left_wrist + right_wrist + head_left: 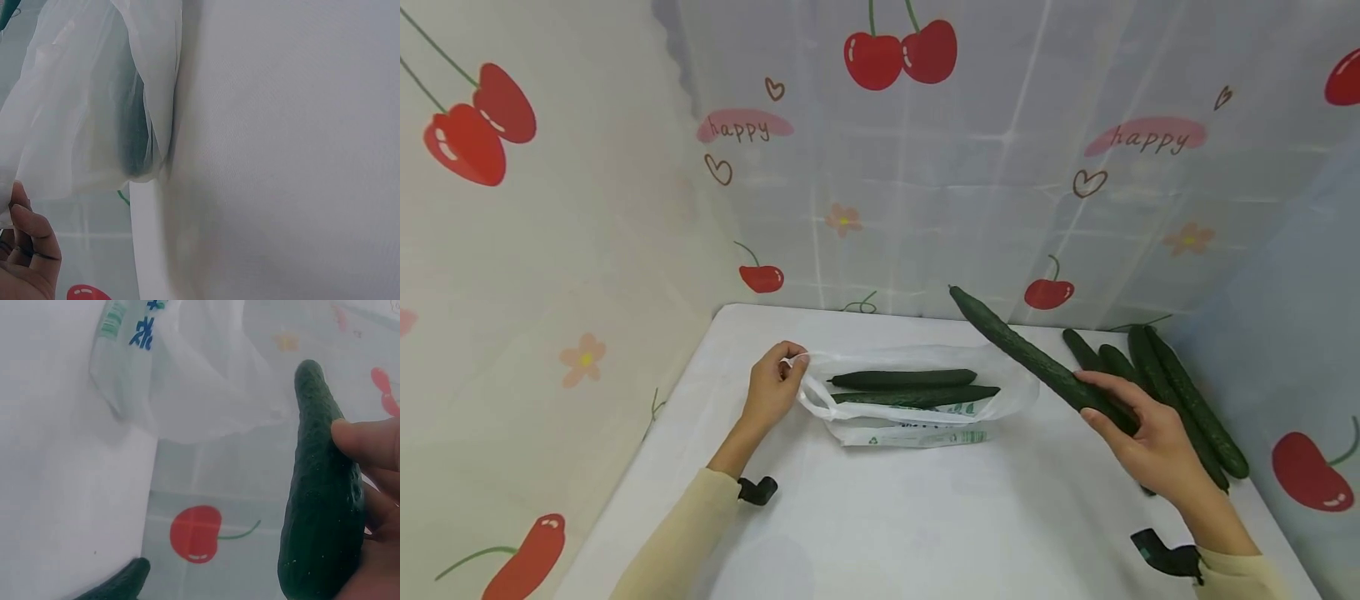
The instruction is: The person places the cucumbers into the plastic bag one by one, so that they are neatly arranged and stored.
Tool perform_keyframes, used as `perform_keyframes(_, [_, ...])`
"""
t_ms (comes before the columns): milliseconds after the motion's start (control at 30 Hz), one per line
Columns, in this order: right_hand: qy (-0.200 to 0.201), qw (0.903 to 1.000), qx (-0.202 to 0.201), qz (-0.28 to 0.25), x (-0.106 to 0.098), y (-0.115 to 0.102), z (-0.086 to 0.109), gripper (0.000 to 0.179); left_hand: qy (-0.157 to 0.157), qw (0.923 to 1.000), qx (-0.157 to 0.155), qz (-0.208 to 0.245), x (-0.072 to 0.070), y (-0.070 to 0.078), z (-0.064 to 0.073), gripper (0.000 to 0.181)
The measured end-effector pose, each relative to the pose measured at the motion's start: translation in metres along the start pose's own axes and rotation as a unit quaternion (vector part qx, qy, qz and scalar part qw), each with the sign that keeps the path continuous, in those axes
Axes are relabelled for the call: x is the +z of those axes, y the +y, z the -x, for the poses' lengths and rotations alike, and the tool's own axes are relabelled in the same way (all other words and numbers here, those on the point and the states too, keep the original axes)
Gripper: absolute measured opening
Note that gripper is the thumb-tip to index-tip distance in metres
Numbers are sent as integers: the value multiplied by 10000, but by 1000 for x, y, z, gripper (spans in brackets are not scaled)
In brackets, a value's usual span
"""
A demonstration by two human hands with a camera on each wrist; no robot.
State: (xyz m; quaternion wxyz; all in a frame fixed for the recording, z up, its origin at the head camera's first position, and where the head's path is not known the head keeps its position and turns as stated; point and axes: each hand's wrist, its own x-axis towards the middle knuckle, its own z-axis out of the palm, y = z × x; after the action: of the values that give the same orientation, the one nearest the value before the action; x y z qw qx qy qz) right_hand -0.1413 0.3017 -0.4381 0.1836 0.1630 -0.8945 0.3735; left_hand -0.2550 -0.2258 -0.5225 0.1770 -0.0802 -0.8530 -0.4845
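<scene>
Green cucumber [1037,356] in the right hand [1161,442], white bag [857,434] in the left hand [775,382]

The right hand grips the cucumber toward its near end; the far end juts aslant by the bag's right side. The left hand pinches the bag's left rim. Inside lie 2 cucumbers [902,380]; at least 4 loose ones [1202,400] lie right on the table [865,525]. The held cucumber looks stiff and moderately heavy (its bumpy skin should resist slipping), and would likely balance better gripped mid-length.
</scene>
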Motion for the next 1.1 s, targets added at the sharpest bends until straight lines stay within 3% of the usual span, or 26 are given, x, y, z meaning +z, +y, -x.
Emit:
perform_keyframes(633, [-787, 9878, -1328, -190, 44, -23, -27, 62, 33, 10000, 18, 26, 1, 1, -1, 7])
perform_keyframes(1100, [-1589, 9742, -1566, 336, 68, -29, -43, 55, 58, 10000, -21, 18, 1, 2, -2, 7])
